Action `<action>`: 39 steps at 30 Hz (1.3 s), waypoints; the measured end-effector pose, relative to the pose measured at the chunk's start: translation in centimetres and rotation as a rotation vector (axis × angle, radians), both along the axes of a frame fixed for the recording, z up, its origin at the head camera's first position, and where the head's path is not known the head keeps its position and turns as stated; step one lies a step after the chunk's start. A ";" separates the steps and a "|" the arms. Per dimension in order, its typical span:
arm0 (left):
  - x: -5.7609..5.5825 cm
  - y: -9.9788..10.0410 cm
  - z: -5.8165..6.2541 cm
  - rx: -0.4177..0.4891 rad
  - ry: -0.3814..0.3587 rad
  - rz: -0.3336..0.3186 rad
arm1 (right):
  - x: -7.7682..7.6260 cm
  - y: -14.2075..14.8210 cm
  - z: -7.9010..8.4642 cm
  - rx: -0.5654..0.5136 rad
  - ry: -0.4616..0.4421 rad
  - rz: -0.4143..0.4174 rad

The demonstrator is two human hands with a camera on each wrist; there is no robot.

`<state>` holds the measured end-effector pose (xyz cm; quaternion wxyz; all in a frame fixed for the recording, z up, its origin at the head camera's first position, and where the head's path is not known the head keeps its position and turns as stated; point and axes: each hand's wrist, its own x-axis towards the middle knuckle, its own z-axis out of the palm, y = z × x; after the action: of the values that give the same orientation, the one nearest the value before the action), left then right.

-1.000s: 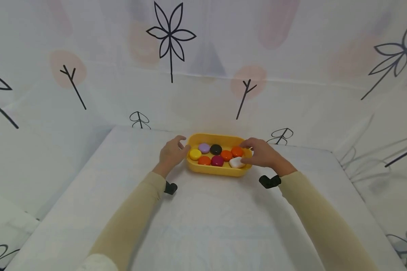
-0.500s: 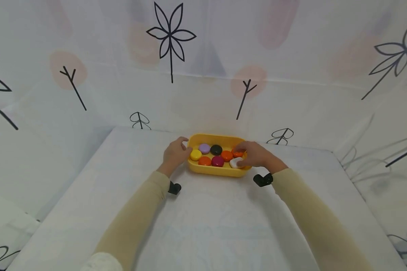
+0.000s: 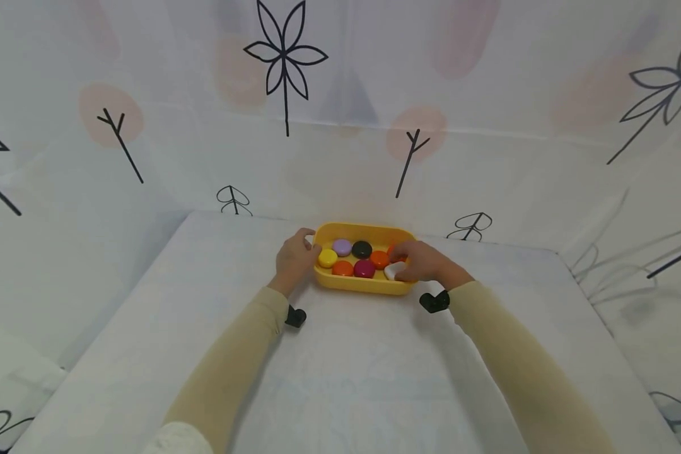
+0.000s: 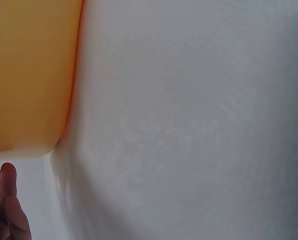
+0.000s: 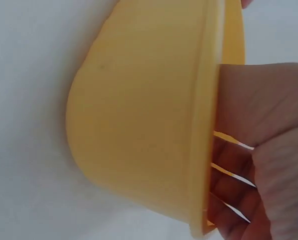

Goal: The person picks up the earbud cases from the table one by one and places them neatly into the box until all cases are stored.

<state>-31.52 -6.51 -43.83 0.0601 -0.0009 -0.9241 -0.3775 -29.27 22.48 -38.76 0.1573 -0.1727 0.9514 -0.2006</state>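
Observation:
A yellow oblong tub (image 3: 363,285) stands near the table's back edge, with several smooth coloured pieces in its bottom. My left hand (image 3: 296,257) is at its left end, thumb tip at the rim. In the left wrist view, loosely bent fingers (image 4: 8,182) show beside the tub's end wall. My right hand (image 3: 422,260) reaches over the right rim into the tub. Its thumb overlaps the white piece (image 3: 393,271), and its fingers reach over a partly hidden orange piece (image 3: 393,249). In the right wrist view the tub's wall hides the fingertips.
Also in the tub are yellow (image 3: 327,258), lilac (image 3: 342,247), black (image 3: 362,250) and dark pink (image 3: 364,268) pieces, plus orange ones (image 3: 379,259). The table (image 3: 340,372) has a white cover. A patterned cloth (image 3: 340,170) hangs right behind it.
My right hand has moved left, deeper into the tub and over the white and orange pieces. My left hand has shifted slightly right to the rim. The pieces keep their places.

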 end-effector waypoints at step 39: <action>0.3 0.2 -0.6 0.072 0.075 0.048 | -1.5 -0.9 -1.5 0.189 0.046 0.046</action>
<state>-31.23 -6.33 -44.41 0.1038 0.0095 -0.9068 -0.4086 -30.75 21.58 -40.23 0.1556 -0.1833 0.9653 -0.1024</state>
